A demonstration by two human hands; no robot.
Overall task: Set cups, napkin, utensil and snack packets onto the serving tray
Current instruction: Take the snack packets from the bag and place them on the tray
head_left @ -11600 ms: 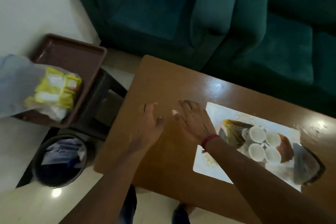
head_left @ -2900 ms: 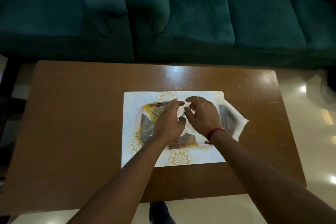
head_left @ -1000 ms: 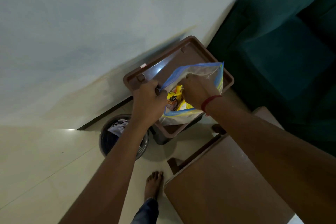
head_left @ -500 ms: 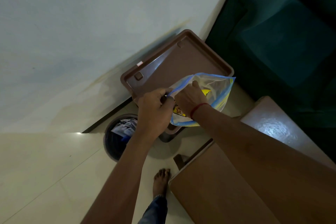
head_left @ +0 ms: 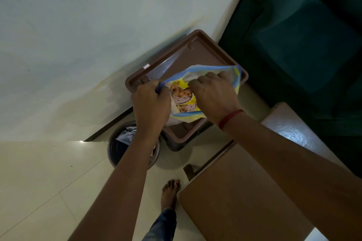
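Packets (head_left: 183, 97) in bag (head_left: 233, 73) btwn both grips.

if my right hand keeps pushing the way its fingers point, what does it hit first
Most likely the yellow snack packets inside the zip bag, since the right hand already reaches into its mouth. Past them comes the bag wall, then the brown tray; depth is unclear.
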